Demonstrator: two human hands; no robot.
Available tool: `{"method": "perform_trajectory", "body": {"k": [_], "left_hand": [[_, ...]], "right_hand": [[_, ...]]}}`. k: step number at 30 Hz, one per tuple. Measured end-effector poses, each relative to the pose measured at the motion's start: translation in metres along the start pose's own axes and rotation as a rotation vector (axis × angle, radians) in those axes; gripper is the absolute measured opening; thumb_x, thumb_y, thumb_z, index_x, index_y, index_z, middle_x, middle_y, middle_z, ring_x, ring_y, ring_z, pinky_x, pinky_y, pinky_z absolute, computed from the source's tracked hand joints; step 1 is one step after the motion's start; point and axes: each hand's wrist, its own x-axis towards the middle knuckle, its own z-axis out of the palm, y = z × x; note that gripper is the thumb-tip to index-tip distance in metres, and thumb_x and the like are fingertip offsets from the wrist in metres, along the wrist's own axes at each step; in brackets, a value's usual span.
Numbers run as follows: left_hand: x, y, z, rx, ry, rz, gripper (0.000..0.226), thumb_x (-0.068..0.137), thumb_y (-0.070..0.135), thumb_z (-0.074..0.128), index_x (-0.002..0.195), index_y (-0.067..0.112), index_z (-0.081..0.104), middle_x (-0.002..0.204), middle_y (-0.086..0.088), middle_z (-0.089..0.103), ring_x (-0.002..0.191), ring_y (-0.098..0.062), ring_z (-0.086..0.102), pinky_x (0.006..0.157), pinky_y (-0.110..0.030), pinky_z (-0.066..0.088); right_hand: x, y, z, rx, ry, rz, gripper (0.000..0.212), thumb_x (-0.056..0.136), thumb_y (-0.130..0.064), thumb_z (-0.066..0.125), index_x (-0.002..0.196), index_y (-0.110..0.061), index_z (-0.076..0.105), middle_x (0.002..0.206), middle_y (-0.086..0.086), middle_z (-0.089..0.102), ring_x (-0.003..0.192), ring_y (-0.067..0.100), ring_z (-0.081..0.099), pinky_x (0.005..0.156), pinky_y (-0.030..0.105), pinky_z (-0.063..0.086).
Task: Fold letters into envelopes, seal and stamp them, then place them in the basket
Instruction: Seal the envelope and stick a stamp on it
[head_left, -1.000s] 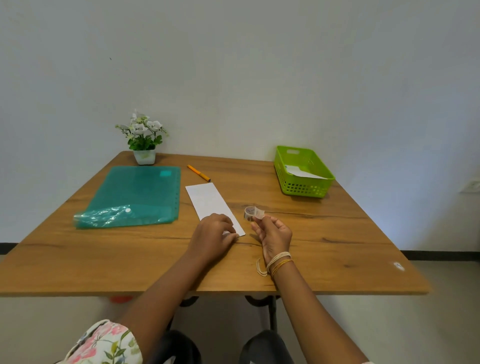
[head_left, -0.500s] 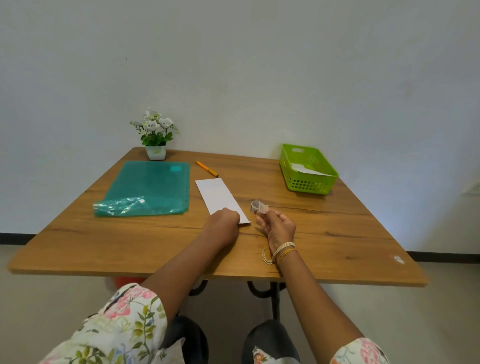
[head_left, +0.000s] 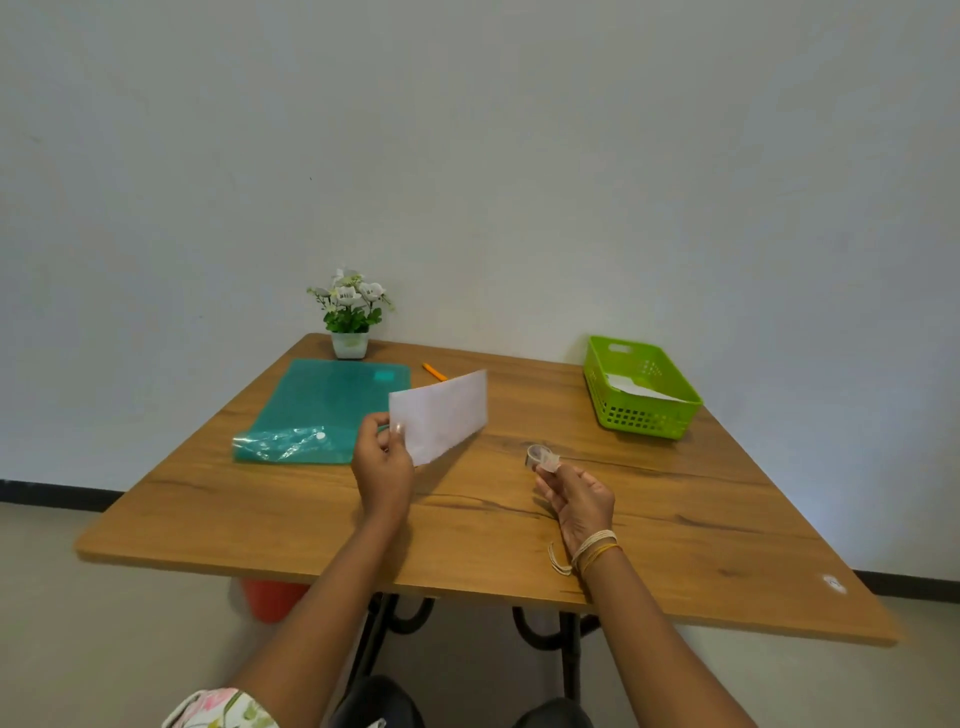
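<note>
Frame centre: my left hand (head_left: 382, 470) pinches white paper envelope (head_left: 440, 415) at lower-left corner, raised off wooden table (head_left: 675, 530), long axis rising rightward toward green plastic basket (head_left: 644, 410), upper right. My right hand (head_left: 576, 499) pinches small clear tape roll (head_left: 540, 457).

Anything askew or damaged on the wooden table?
Only minor: the teal plastic folder is crumpled and glossy at its near end, and a small white scuff marks the wooden table near its right corner.
</note>
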Motion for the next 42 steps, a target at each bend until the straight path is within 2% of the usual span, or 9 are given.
{"method": "perform_trajectory", "body": {"k": [3,11,15,20,24,26,29,35,42], "left_hand": [[0.017,0.004,-0.010,-0.072,0.044,-0.183,0.005,0.097,0.009,0.051,0.100,0.013,0.052,0.102,-0.016,0.065,0.085,-0.027,0.063,0.069,-0.048,0.056],[0.016,-0.011,-0.045,-0.047,-0.133,-0.574,0.011,0.099,0.008,0.047,0.104,0.011,0.056,0.096,-0.006,0.061,0.080,-0.020,0.061,0.058,-0.037,0.057],[0.021,-0.010,-0.054,0.070,-0.200,-0.587,0.012,0.099,0.005,0.046,0.105,0.008,0.056,0.095,-0.008,0.060,0.082,-0.022,0.059,0.057,-0.037,0.055],[0.024,-0.017,-0.058,0.293,-0.258,-0.491,0.019,0.094,0.003,0.050,0.107,0.006,0.063,0.110,-0.017,0.066,0.088,-0.027,0.061,0.068,-0.039,0.056],[0.011,-0.011,-0.053,0.711,-0.200,-0.129,0.036,0.088,0.007,0.056,0.124,0.004,0.058,0.120,-0.014,0.063,0.103,-0.029,0.058,0.076,-0.036,0.045],[0.001,-0.006,-0.047,0.899,-0.199,0.033,0.030,0.087,0.011,0.056,0.117,0.008,0.059,0.111,-0.012,0.060,0.097,-0.027,0.055,0.070,-0.035,0.042],[-0.009,-0.007,-0.032,1.053,-0.236,0.155,0.026,0.087,0.019,0.056,0.111,0.011,0.063,0.105,-0.011,0.058,0.098,-0.027,0.052,0.081,-0.037,0.043],[-0.038,-0.004,0.017,0.720,-0.455,0.289,0.021,0.092,0.021,0.059,0.111,0.020,0.066,0.116,0.001,0.063,0.107,-0.015,0.055,0.091,-0.029,0.044],[-0.042,-0.009,0.065,0.610,-0.709,0.327,0.021,0.095,0.023,0.057,0.112,0.022,0.068,0.117,0.003,0.066,0.108,-0.013,0.058,0.090,-0.026,0.046]], "right_hand": [[0.004,-0.009,0.008,0.017,-0.010,-0.012,0.017,0.086,0.000,0.064,0.103,0.004,0.059,0.073,0.011,0.074,0.063,0.016,0.071,0.057,0.026,0.059],[-0.003,-0.010,0.005,0.144,0.114,-0.025,0.012,0.083,-0.003,0.069,0.092,0.000,0.063,0.069,0.009,0.073,0.065,0.016,0.072,0.057,0.028,0.060],[-0.005,-0.009,-0.002,-0.093,0.199,-0.074,0.004,0.083,-0.003,0.067,0.083,-0.005,0.064,0.077,0.012,0.072,0.069,0.017,0.072,0.058,0.030,0.060],[-0.003,-0.008,-0.016,-0.448,0.210,-0.146,0.002,0.078,-0.005,0.067,0.079,-0.006,0.069,0.076,0.014,0.074,0.068,0.022,0.071,0.066,0.032,0.061],[-0.008,-0.001,-0.017,-0.769,0.167,-0.309,0.003,0.077,-0.013,0.070,0.074,-0.012,0.070,0.071,0.005,0.072,0.072,0.021,0.069,0.070,0.032,0.059],[-0.009,0.000,-0.017,-0.873,0.161,-0.375,0.004,0.077,-0.015,0.070,0.075,-0.012,0.070,0.072,0.002,0.070,0.073,0.018,0.066,0.068,0.029,0.056],[-0.007,0.003,-0.019,-0.958,0.131,-0.443,0.004,0.079,-0.015,0.068,0.077,-0.012,0.070,0.073,0.000,0.068,0.072,0.016,0.063,0.064,0.022,0.052],[0.002,0.001,-0.019,-1.263,0.024,-0.667,0.004,0.083,-0.017,0.065,0.084,-0.016,0.069,0.077,-0.001,0.067,0.070,0.013,0.061,0.065,0.027,0.054],[0.006,0.003,-0.021,-1.431,-0.092,-0.877,0.004,0.076,-0.011,0.065,0.079,-0.014,0.065,0.076,0.002,0.065,0.066,0.017,0.058,0.058,0.028,0.049]]}}
